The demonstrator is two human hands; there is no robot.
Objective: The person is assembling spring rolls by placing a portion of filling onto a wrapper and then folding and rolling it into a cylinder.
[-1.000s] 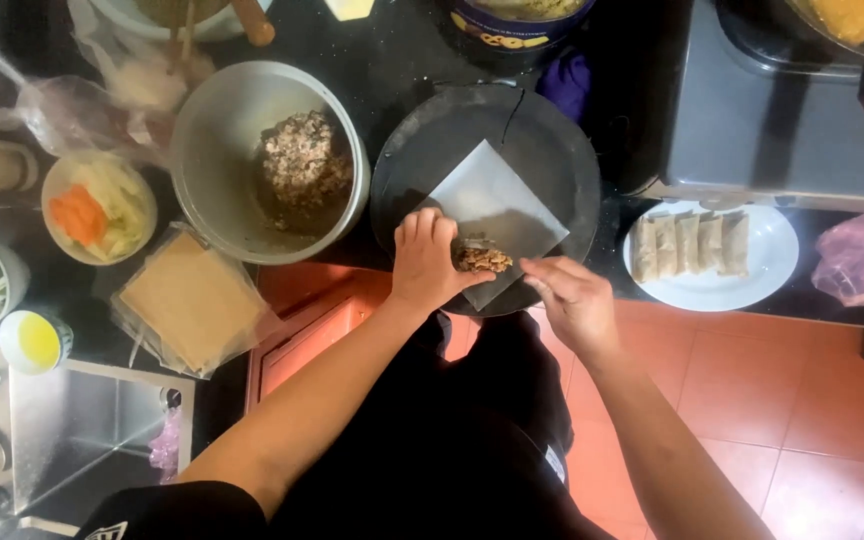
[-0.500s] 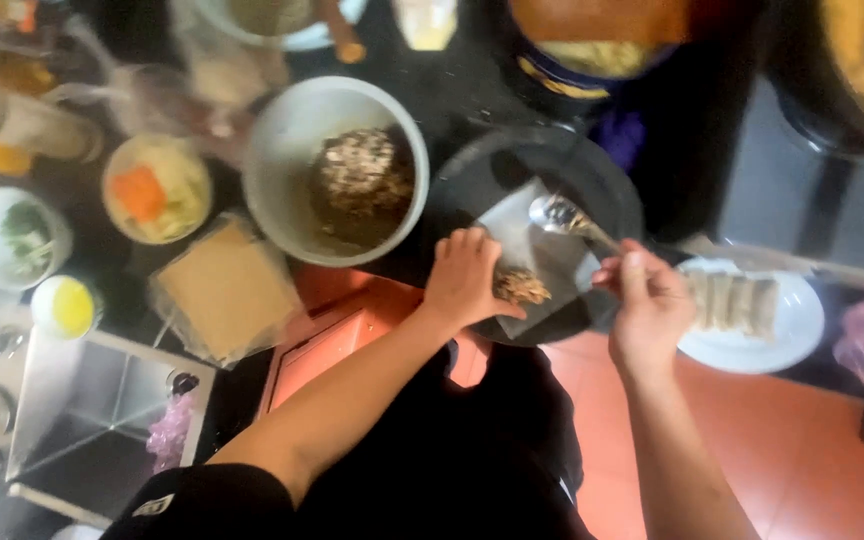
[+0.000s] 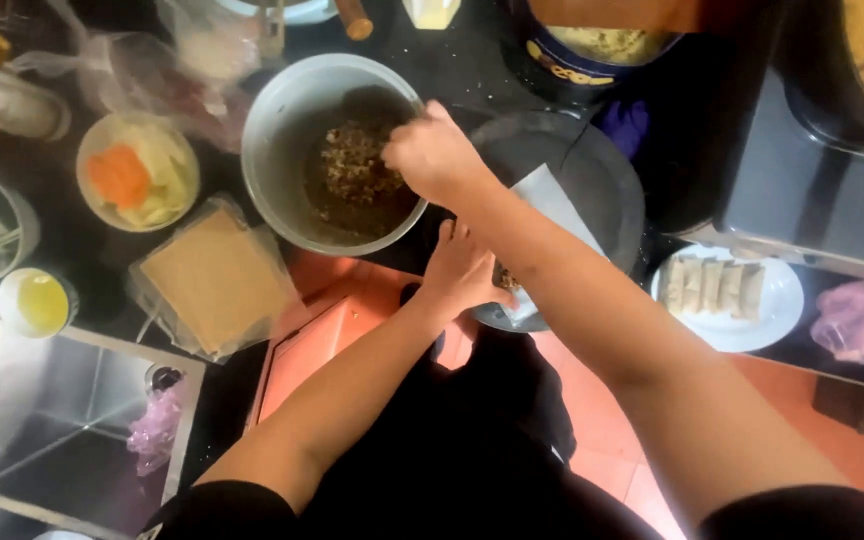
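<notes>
Over the grey metal bowl of brown minced filling (image 3: pixel 352 170) I have my right hand (image 3: pixel 434 152), fingers curled down toward the mix; whether they pinch a spoon or filling I cannot tell. On the dark round plate (image 3: pixel 602 180) just beside the bowl lies a pale square wrapper (image 3: pixel 557 200), and my left hand (image 3: pixel 460 272) rests on its near corner, fingers flat and fairly spread, beside a small heap of filling. As I see it, the risks are these: filling could drop on the bowl's rim in the crossing, or too large a load could split the wrapper. Finished rolls sit on a white plate (image 3: pixel 782 300) to the right; a packet of tan wrappers (image 3: pixel 214 280) lies left.
</notes>
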